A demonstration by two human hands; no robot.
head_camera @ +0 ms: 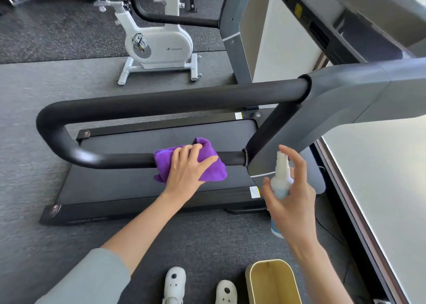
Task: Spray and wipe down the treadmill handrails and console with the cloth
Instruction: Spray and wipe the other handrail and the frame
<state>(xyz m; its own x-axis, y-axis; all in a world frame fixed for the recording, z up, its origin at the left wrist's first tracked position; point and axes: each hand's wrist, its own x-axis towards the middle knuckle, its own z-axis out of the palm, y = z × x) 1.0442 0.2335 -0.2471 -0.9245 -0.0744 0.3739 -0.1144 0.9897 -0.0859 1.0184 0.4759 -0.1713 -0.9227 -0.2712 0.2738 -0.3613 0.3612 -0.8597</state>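
— Grey speckled gym flooring (34,165) spreads under us, with a white exercise bike (159,43) standing beyond the treadmill (161,188). Which way does the handrail run from where we stand?

— We see the black handrail (115,159) as a long loop lying across our view, left to right. Its lower bar runs level above the belt and meets the grey upright (288,130) on the right; the upper bar runs almost parallel, rising slightly toward the right.

— And where do we have the cloth?

— We have the purple cloth (207,165) draped over the lower bar, towards its right end, hanging down on both sides. Our left hand (186,167) lies on top of it with the forearm reaching forward, fingers curled over the bar and thumb spread to the right.

— What about the spray?

— Our right hand (292,200) grips the white spray bottle (280,181) nearly upright, long axis vertical, the nozzle at the top and just beside the upright. We have the thumb and lower fingers wrapped round the body, and the index finger raised behind the nozzle. We cannot tell which way the nozzle faces.

— Anything by our feet?

— We see white clogs (175,283) and a pale yellow bin (272,283) just to their right.
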